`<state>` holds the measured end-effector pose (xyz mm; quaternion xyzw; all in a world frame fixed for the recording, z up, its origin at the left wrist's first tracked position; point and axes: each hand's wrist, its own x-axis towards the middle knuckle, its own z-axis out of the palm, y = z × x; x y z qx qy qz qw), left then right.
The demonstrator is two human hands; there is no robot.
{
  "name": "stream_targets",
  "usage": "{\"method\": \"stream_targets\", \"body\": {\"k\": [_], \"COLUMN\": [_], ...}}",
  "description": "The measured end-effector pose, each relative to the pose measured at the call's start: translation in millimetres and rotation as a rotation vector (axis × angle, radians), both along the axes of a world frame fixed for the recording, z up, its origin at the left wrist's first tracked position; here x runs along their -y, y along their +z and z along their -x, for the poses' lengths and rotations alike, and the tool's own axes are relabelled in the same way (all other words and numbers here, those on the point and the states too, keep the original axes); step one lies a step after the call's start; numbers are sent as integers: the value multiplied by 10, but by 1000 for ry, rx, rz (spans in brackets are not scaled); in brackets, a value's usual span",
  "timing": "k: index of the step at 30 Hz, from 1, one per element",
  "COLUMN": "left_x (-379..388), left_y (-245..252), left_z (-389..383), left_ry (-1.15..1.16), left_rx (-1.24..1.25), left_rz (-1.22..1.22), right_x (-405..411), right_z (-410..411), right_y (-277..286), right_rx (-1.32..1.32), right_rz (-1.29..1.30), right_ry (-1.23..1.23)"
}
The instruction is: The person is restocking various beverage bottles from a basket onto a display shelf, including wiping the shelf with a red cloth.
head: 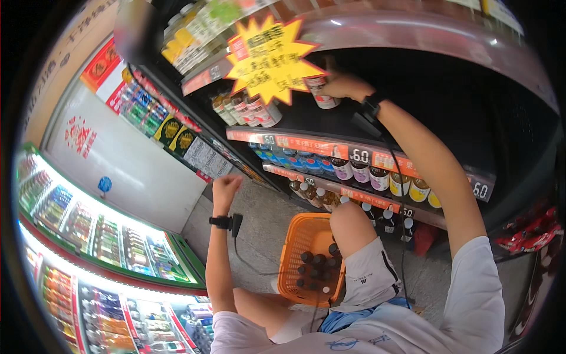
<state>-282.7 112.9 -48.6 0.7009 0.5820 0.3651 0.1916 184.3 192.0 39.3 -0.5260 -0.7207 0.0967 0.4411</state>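
My right hand (347, 85) reaches into the black shelf and grips a bottle (327, 99) with a red and white label. Its top is hidden behind my fingers and a yellow starburst sign (276, 59) bearing writing. Left of it on the same shelf stand several similar bottles (261, 111). My left hand (226, 190) hangs over the grey floor, fingers curled, with nothing visible in it. Below, between my legs, an orange plastic basket (289, 248) holds several dark-capped bottles (318, 261) and one with a white cap.
Lower shelves carry blue-labelled bottles (309, 161) and purple- and yellow-labelled bottles (399, 183) behind price strips (318, 144). A lit open drinks cooler (115, 270) stands at the left. Cables run from both wristbands. Red packets (530, 232) lie at the far right.
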Motion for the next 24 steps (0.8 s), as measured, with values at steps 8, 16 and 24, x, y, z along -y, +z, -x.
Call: {"method": "stream_targets", "body": {"k": [8, 16, 24], "left_x": [154, 83, -280], "left_y": [-1770, -355, 493], "left_z": [1908, -147, -1727], "left_ry": [421, 73, -321], "left_rx": [-444, -140, 218], "left_rz": [-165, -251, -565], "right_x": [-221, -314, -514], "right_z": [379, 929, 987], "right_y": [118, 210, 125], "right_rx": [74, 89, -168], "right_rz": [39, 292, 191], "right_ry": [233, 47, 295]}}
